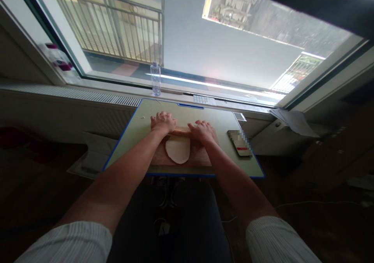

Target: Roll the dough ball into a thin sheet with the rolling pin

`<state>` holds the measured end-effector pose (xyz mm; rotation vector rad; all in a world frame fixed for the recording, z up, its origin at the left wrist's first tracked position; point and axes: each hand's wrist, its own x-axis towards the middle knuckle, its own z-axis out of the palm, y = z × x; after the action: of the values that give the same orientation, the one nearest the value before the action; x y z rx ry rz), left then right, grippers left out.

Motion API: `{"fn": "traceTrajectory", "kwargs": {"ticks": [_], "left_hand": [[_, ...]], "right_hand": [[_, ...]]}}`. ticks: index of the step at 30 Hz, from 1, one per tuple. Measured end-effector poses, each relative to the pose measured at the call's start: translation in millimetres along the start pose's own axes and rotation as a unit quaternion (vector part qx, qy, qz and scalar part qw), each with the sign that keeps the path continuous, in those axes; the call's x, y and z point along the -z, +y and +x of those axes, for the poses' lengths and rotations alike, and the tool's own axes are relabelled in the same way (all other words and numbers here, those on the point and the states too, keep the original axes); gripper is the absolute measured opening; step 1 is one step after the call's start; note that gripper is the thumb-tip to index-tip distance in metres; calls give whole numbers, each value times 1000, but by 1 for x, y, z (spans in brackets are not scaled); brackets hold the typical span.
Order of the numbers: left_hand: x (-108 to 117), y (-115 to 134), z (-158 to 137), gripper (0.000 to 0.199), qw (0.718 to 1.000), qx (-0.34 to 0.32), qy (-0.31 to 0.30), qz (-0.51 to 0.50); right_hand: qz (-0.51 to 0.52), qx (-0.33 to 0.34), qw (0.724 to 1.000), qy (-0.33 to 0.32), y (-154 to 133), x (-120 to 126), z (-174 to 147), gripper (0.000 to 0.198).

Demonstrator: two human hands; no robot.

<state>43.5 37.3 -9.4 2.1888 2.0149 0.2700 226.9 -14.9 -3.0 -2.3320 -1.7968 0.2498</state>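
Observation:
A pale, flat piece of dough [177,152] lies on a wooden board [199,157], its rounded edge toward me. Across its far end lies a wooden rolling pin [181,131]. My left hand [163,122] is over the pin's left end with its fingers curled. On the right end is my right hand [203,129], its fingers likewise bent over the wood. Both palms cover the ends of the pin, and the far part of the dough is hidden under it.
The board rests on a small blue-edged table [128,146]. A phone [240,143] lies at the table's right side. On the windowsill stands a clear bottle [156,80], with another bottle [59,58] farther left. Papers [293,120] hang over at the right.

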Motion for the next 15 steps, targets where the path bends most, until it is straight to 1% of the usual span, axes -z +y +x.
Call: {"fn": "traceTrajectory", "kwargs": {"ticks": [7, 10, 15], "left_hand": [[-1, -2, -18, 53, 1000, 8, -11, 5], [-1, -3, -27, 53, 1000, 7, 0, 6], [-2, -4, -41, 49, 1000, 3, 14, 16]], "right_hand": [[-28, 27, 999, 26, 0, 1, -26, 48], [-48, 40, 997, 39, 0, 1, -36, 46], [-74, 42, 994, 66, 1, -4, -48, 46]]}}
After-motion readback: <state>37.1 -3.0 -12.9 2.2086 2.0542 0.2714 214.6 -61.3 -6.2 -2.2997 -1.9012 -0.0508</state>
